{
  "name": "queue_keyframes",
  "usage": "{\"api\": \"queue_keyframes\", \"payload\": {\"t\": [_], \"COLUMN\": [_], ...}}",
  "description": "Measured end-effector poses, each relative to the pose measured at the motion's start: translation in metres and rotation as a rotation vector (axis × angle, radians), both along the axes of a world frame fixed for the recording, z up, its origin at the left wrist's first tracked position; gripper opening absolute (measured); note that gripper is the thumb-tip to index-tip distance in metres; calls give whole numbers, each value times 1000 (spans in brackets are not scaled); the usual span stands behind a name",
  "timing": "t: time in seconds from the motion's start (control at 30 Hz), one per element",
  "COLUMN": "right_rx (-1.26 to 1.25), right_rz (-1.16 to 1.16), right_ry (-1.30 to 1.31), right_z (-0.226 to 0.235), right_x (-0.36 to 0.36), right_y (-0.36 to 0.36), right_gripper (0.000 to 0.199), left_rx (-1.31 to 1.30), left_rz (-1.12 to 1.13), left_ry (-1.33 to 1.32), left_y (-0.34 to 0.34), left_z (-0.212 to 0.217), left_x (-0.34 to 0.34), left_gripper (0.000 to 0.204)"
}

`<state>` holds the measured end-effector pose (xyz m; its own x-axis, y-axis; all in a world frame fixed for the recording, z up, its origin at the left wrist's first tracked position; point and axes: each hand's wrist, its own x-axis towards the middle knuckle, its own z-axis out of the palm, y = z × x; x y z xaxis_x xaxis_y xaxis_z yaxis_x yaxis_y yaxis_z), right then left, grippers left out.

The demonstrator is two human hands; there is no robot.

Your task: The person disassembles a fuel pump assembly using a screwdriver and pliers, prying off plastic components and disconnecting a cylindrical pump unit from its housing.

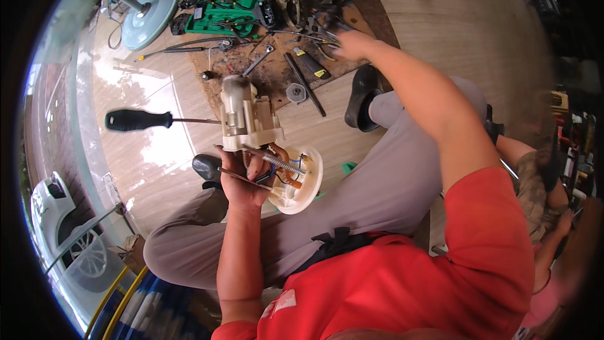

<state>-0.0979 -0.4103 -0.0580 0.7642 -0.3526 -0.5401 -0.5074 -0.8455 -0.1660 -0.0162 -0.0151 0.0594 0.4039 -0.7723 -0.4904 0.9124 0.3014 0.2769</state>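
My left hand (246, 182) is closed around a fuel pump module, with its translucent housing (242, 113) up and its round white flange (308, 182) by my wrist. An orange corrugated hose (291, 180), a spring-wrapped rod (277, 158) and blue wires link the two parts. A black-handled screwdriver (139, 120) points at the housing's left side; where its tip ends is hidden. Stretched far forward, my right hand (353, 45) is down among hand tools, close to a pair of pliers (326, 43). Its fingertips are too unclear to show a grip.
On the stained cardboard (220, 63) lie a utility knife (311, 63), a black rod (305, 84), a ratchet (258, 60) and a small round grey part (296, 92). Behind are a green tool case (226, 11) and a round stand base (150, 16). Another person (547, 214) sits at right.
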Motion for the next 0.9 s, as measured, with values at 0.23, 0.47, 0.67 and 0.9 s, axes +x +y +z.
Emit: {"api": "queue_keyframes", "payload": {"t": [0.23,0.47,0.67,0.9], "right_rx": [-27,-263,-205,-258], "right_rz": [-232,-378,-456,-571], "right_ry": [251,59,-10,-13], "right_z": [-73,-137,-160,-154], "right_x": [-13,5,16,15], "right_y": [0,23,30,28], "right_gripper": [42,69,58,45], "left_rx": [-293,-243,-193,-131], "left_rz": [45,39,77,130], "left_ry": [-67,-82,-70,-72], "left_y": [12,9,3,8], "left_z": [-13,-18,-14,-23], "left_x": [20,26,25,31], "left_gripper": [50,43,41,45]}}
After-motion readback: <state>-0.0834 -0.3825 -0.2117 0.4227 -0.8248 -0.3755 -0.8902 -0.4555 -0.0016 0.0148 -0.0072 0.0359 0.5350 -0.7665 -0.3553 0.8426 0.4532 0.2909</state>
